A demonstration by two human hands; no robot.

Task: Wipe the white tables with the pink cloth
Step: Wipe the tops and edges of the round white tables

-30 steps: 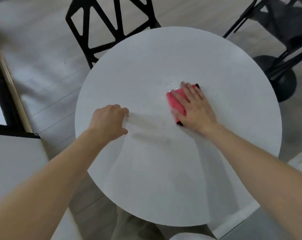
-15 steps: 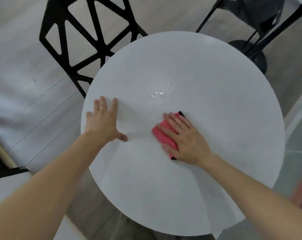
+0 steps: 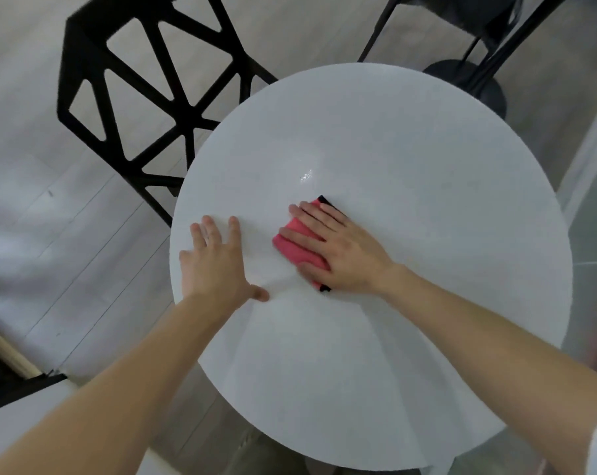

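One white surface (image 3: 410, 159) mid-wipe: pink cloth (image 3: 299, 246) near centre under right hand (image 3: 345, 255), fingers flat, pressing. Left hand (image 3: 215, 265) splayed flat at 9 o'clock edge. Wet glint (image 3: 305, 174) at cloth's 12 o'clock looks unwiped; other tables presumably left.

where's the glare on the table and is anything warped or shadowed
Head view: a bright glint sits on the white table just beyond the pink cloth under the right hand; soft shadows fan toward its near edge; the wide lens bows the black chair and floorboards.
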